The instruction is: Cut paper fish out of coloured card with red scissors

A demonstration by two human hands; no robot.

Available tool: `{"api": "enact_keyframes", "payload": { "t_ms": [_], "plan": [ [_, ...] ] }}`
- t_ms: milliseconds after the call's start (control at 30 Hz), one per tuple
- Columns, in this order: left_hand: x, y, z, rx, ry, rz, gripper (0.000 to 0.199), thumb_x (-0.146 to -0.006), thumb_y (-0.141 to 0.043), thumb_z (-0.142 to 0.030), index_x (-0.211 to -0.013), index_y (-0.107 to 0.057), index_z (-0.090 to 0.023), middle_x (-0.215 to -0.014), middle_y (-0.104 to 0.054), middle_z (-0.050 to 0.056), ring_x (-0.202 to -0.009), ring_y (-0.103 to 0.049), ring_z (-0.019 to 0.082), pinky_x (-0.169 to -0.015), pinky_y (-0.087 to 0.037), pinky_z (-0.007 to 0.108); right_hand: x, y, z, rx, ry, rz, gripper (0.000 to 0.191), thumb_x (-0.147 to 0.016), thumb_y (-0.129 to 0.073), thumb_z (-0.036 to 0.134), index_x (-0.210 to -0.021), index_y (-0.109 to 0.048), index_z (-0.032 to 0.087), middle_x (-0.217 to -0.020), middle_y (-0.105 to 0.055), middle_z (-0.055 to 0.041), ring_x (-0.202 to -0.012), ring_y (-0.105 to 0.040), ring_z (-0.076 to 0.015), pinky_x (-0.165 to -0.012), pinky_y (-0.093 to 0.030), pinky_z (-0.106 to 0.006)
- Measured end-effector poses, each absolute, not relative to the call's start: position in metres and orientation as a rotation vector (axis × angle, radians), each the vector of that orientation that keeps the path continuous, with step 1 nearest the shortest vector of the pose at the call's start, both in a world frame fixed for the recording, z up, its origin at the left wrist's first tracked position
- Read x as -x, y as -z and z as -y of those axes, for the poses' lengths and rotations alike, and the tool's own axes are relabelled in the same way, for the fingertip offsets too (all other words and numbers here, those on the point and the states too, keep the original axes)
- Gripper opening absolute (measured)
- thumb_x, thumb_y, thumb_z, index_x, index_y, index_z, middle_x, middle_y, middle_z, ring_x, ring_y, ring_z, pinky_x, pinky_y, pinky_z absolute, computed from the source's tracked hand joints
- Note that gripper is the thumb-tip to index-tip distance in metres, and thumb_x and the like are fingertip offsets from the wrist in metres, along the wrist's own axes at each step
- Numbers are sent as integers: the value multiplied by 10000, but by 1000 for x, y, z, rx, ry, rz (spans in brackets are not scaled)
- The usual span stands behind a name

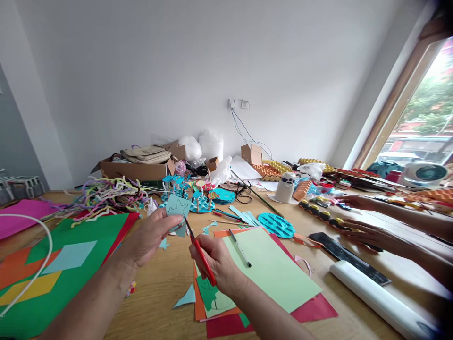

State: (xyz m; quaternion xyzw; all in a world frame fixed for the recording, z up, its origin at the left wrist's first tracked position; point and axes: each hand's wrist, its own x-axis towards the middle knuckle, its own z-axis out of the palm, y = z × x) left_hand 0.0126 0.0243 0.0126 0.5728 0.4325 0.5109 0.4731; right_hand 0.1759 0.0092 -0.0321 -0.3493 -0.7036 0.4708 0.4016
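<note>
My left hand (150,236) pinches a small light-blue paper (177,207) with a pencilled outline on it. Red-handled scissors (203,262) are in my right hand (217,264), their blades meeting the right edge of the blue paper. Below my right hand, a stack of coloured sheets has a pale green sheet (276,269) on top, with a pen (240,248) lying across it. Light-blue scraps (187,297) lie on the wooden table between and beyond my hands.
Large green sheets (88,241) and tangled pipe cleaners (109,196) are at left. Behind stand blue crafts (201,200) and a cardboard box (134,169). At right, another person's hands (364,231) touch a black-and-yellow strip (320,213), near a white device (378,297).
</note>
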Motion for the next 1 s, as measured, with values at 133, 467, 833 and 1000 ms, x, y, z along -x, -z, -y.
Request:
{"api": "enact_keyframes", "payload": {
  "t_ms": [133,467,833,1000],
  "plan": [
    [-13,-15,-25,-1374,-1198,-1010,160,-668,-623,-341,-693,-623,-183,-678,-627,4,-713,-574,195,-696,-448,301,-175,30,-9,925,-1176,1778,239,-796,-433,238,-568,-392,181,-445,-300,72,-428,-281,-56,-423,-217,-190],
    [-11,-11,-28,-1406,-1188,-950,158,-749,-582,-326,-823,-599,-188,-749,-605,-6,-808,-556,200,-782,-418,319,-175,36,-11,866,-1302,1687,221,-819,-427,266,-616,-422,179,-457,-348,74,-372,-355,-47,-369,-273,-159],
    [-9,-9,-30,-1480,-1149,-949,150,-744,-573,-316,-795,-618,-183,-748,-616,-5,-780,-537,193,-748,-407,306,-174,35,-10,833,-1332,1669,215,-825,-444,268,-634,-445,170,-445,-381,76,-363,-369,-46,-373,-286,-153],
    [-10,-9,-31,-1496,-1129,-913,166,-745,-567,-334,-783,-599,-176,-753,-606,5,-742,-527,187,-731,-409,318,-174,36,-11,844,-1323,1673,211,-822,-438,258,-631,-446,170,-444,-375,78,-355,-372,-47,-366,-297,-151]
  ]
}}
